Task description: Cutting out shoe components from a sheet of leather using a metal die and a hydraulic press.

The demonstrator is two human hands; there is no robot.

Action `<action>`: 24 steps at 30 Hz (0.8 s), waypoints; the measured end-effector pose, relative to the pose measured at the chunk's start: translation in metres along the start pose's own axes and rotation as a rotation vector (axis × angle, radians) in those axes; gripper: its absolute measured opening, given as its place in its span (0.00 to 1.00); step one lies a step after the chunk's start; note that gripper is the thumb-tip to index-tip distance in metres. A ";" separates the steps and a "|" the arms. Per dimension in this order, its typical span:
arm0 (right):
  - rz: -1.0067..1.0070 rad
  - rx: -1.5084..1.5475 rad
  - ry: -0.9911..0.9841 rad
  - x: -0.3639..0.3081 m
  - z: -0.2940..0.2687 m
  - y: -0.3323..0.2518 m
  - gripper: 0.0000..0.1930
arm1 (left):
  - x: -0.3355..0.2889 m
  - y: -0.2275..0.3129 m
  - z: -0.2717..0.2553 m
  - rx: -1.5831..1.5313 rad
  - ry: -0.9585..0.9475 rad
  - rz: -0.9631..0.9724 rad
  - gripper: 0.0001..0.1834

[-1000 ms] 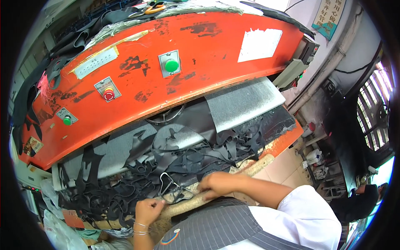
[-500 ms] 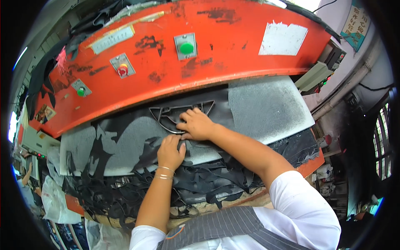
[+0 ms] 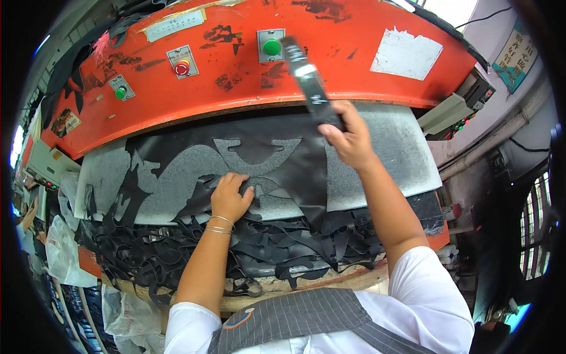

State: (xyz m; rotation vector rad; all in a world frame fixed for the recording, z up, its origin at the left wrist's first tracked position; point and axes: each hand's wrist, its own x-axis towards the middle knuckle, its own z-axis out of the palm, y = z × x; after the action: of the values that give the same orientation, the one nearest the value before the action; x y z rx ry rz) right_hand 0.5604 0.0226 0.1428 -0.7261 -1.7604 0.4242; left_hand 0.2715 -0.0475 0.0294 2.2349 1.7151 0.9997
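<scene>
A dark cutting die (image 3: pixel 309 79), seen nearly edge-on and blurred by motion, is raised in front of the red machine. My right hand (image 3: pixel 354 140) is closed round its lower end. Black leather-like sheet (image 3: pixel 303 171) lies on the pale cutting board (image 3: pixel 380 147), with curved shapes cut out of it through which the board shows. My left hand (image 3: pixel 230 197) rests on the near part of the sheet beside a narrow strip. Its fingers are slightly bent, with the thumb apart, and no held thing shows.
The red press beam (image 3: pixel 236 71) spans the far side, bearing a green button (image 3: pixel 272 47) and a red button (image 3: pixel 182 67). Black offcuts (image 3: pixel 171 248) heap along the near edge. A grey control box (image 3: pixel 451 109) sits at right, plastic bags (image 3: pixel 68 253) at left.
My right hand has lifted the cutting die off the sheet and swung it up to the right, uncovering a cut-out shape. My left hand has shifted slightly left and nearer the sheet's cut edge.
</scene>
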 end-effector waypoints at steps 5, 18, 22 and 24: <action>0.256 0.005 -0.026 -0.052 -0.040 -0.063 0.24 | -0.010 0.045 -0.015 -0.489 -0.203 -0.226 0.20; 0.043 0.219 -0.542 -0.120 -0.005 -0.153 0.20 | -0.087 0.187 -0.078 -1.502 -0.148 -0.370 0.22; 0.033 0.351 -0.668 -0.117 0.004 -0.171 0.22 | -0.109 0.177 -0.088 -1.439 0.032 -0.384 0.20; -0.015 0.351 -0.712 -0.120 0.014 -0.175 0.22 | -0.113 0.174 -0.106 -1.084 0.080 -0.320 0.17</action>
State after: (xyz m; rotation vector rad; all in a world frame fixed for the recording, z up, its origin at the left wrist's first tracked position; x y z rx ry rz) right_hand 0.5239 -0.1864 0.1585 -0.3178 -2.2555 1.0461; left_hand 0.3351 -0.2364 0.1506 1.1988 1.0444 1.4467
